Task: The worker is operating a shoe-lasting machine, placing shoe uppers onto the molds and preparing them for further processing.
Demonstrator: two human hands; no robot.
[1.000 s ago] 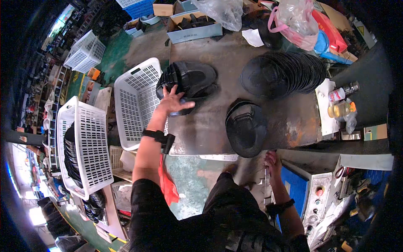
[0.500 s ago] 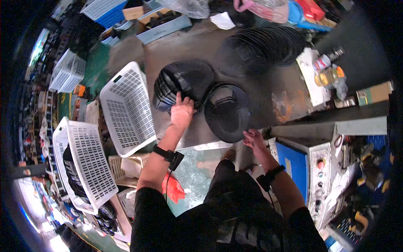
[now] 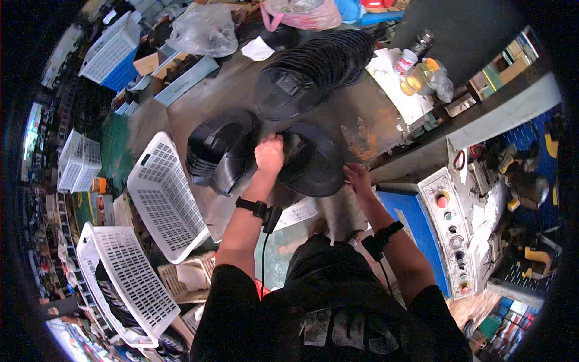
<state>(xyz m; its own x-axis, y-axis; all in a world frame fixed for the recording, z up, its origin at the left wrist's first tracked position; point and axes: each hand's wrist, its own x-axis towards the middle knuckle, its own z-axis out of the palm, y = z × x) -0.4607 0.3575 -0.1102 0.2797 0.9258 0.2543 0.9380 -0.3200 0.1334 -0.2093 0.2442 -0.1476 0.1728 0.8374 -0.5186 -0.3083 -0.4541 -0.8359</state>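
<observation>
On the worktable in front of me lies a round, dish-like black piece [image 3: 316, 160]. My left hand [image 3: 269, 155] is closed at its left side with the fingers curled; what they grip, if anything, is hidden. My right hand [image 3: 358, 178] is beside the right rim, with its fingers apart and the tips close to the edge; contact is hard to make out. Left of my left hand stands a stack of nested, curved black pieces [image 3: 211, 145], with one ribbed end toward me. A long leaning row of similar round black pieces [image 3: 289, 90] lies farther back.
White slatted baskets [image 3: 172, 193] stand at the left, one [image 3: 136, 277] holding black pieces. A control panel with buttons [image 3: 449, 232] is at the right, near a blue panel [image 3: 410, 223]. Jars [image 3: 416, 78] stand on white paper at the back right; a clear plastic bag [image 3: 205, 30] lies behind.
My left hand has moved from the nested stack rightward to the round piece's left side. My right hand stays by the right rim. The whole view has shifted and turned.
</observation>
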